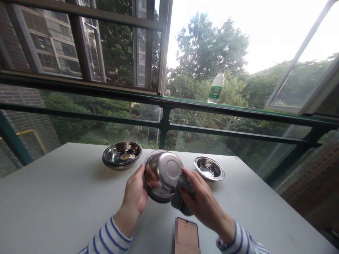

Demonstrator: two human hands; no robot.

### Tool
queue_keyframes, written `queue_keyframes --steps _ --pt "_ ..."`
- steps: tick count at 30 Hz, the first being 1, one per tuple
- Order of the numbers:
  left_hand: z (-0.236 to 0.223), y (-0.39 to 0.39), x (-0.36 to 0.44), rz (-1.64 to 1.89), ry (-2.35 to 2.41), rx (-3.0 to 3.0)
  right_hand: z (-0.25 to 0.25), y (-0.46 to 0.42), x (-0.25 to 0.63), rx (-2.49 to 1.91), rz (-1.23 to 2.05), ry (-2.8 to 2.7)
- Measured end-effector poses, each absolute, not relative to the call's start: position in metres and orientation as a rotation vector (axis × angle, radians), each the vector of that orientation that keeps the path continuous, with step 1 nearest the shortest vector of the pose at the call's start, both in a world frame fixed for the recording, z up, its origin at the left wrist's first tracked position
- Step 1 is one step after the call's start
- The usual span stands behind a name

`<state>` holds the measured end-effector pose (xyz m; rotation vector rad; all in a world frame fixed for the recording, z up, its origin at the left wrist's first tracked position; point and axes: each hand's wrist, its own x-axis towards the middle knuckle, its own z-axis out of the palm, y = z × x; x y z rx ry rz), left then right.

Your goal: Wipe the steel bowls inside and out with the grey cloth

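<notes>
A shiny steel bowl (161,173) is tilted on its side above the table, its round base turned toward me and to the right. My left hand (135,192) grips its rim from the left, the thumb along the edge. In my right hand (202,197) is a bunched grey cloth (182,197), pressed against the right side of the bowl near its base. The fingers of my right hand are wrapped round the cloth. The inside of the held bowl is hidden from view.
Several stacked steel bowls (122,155) stand at the back left of the white table (66,197). A smaller steel bowl (209,168) sits at the back right. A phone (187,234) lies near the front. Beyond, a plastic bottle (216,87) stands on the green railing (238,112).
</notes>
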<state>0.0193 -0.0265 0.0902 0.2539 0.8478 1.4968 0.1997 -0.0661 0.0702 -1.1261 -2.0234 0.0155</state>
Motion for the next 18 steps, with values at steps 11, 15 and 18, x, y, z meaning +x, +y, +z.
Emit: queue_keyframes --steps 11,15,18 --pt "0.075 -0.037 0.014 1.363 0.844 0.356 0.076 -0.058 0.207 -0.912 -0.082 -1.425" --pt "0.071 -0.033 0.012 1.349 0.836 0.372 0.047 -0.064 0.203 -0.749 -0.352 -1.82" --pt "0.068 -0.029 0.01 1.344 0.84 0.373 0.037 -0.07 0.199 -0.774 -0.333 -1.963"
